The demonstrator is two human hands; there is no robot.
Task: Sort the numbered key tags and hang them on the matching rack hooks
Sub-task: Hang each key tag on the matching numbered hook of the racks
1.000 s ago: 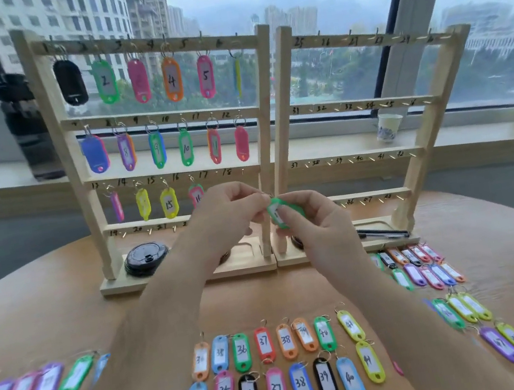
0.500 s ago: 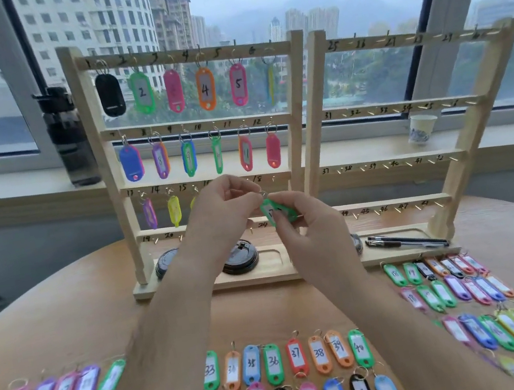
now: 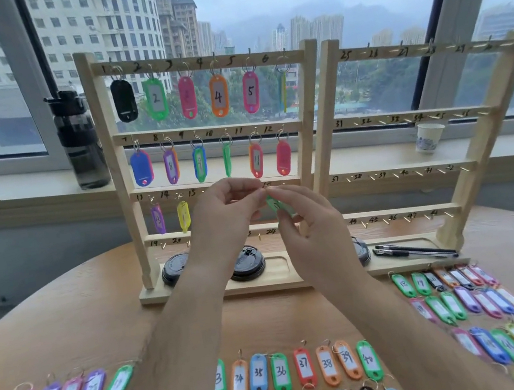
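Nearest, at six o'clock, loose numbered tags [image 3: 280, 374] lie in rows on the round table [image 3: 98, 310]. Beyond them both hands meet in mid-air. The right hand [image 3: 312, 229] pinches a green tag [image 3: 276, 205] from four o'clock, and the left hand [image 3: 224, 213] pinches its upper end from nine o'clock, before the third rail of the left rack [image 3: 109, 172]. Farther off at two o'clock, the right rack [image 3: 489, 128] stands just beside it.
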